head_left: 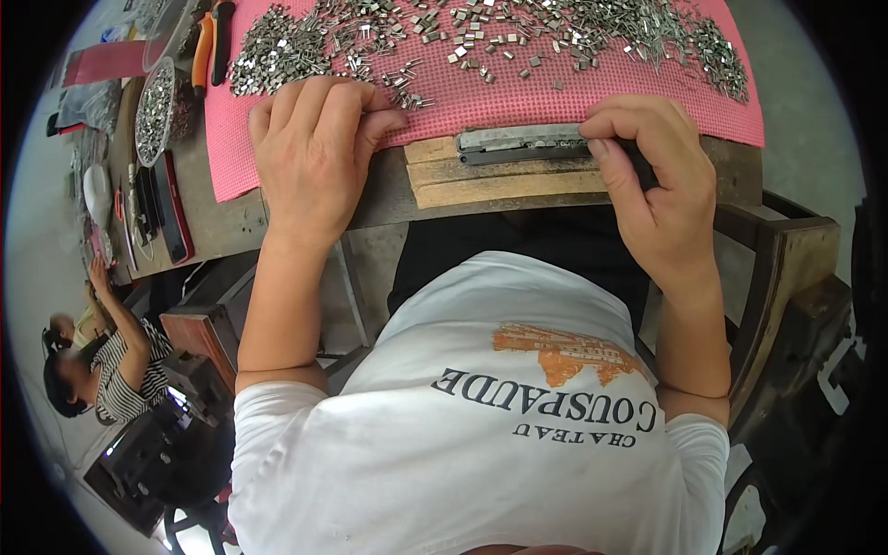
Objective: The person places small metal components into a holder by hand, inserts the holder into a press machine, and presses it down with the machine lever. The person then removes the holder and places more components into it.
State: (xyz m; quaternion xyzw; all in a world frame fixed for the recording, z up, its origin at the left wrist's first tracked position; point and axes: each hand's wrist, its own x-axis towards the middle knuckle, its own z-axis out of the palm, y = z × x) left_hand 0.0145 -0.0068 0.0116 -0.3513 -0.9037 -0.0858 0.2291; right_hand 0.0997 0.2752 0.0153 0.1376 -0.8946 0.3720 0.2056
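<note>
My left hand [314, 148] rests on the near edge of a pink mesh mat [231, 157]. Its fingers are curled, with thumb and forefinger pressed together; anything between them is too small to make out. Beside those fingertips lie small silvery metal parts with thin wire legs [407, 97]. A narrow grey metal strip fixture [523, 139], with a row of small pieces along its edge, lies on a wooden board [499, 185]. At its right end, my right hand [661, 176] is pinched, thumb and forefinger nearly meeting. Whether they grip the fixture or a tiny part is hidden.
Heaps of metal parts [287, 55] spread over the mat's far side. To the left are orange-handled pliers [202, 55], a clear tub of parts [155, 111] and a dark red flat case [174, 208]. Another person in a striped top [125, 379] sits at lower left.
</note>
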